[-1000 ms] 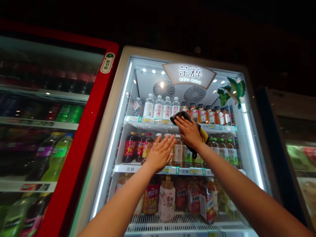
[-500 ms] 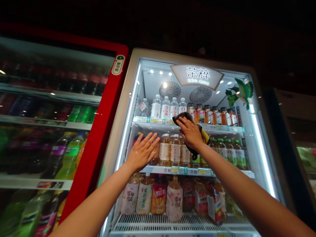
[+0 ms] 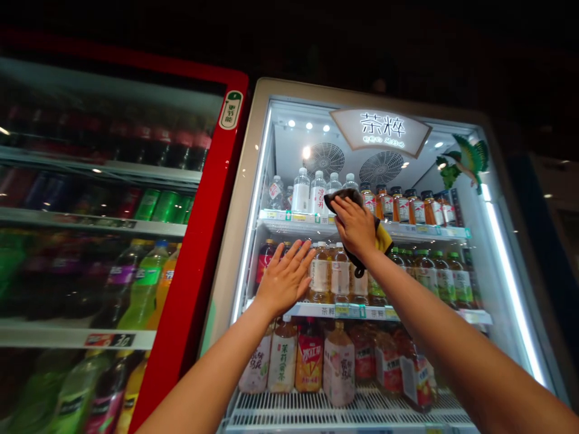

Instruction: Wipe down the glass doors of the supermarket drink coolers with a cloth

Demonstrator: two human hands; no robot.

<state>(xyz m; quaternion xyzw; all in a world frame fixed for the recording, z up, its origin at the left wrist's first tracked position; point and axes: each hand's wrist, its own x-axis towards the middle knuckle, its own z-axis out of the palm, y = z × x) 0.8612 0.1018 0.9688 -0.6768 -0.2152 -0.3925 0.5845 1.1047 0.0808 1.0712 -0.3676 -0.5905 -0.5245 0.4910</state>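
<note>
My left hand (image 3: 286,276) lies flat with fingers spread against the glass door of the drinks fridge (image 3: 263,120), in front of the middle shelf. It holds nothing. Higher and to the right, my right hand (image 3: 355,228) presses a dark grey and yellow cloth (image 3: 383,238) to the glass, level with the upper shelf. The cloth bunches above the fingers and hangs down behind the wrist. Beyond the door stand clear water bottles (image 3: 301,191), amber drink bottles (image 3: 401,206) and tea bottles (image 3: 340,271), partly hidden by my hands.
Left of this fridge stands a red-framed fridge (image 3: 205,199) with soda bottles (image 3: 143,280) and green cans (image 3: 166,207). A lit sign (image 3: 382,131) hangs at the top inside, with a green bird figure (image 3: 470,160) at the upper right. Larger bottles (image 3: 339,364) fill the bottom rack.
The view has shifted, so the fridges appear farther right. Against the fridge, my right hand and the cloth have slid slightly up and left. My left hand stays spread on the glass.
</note>
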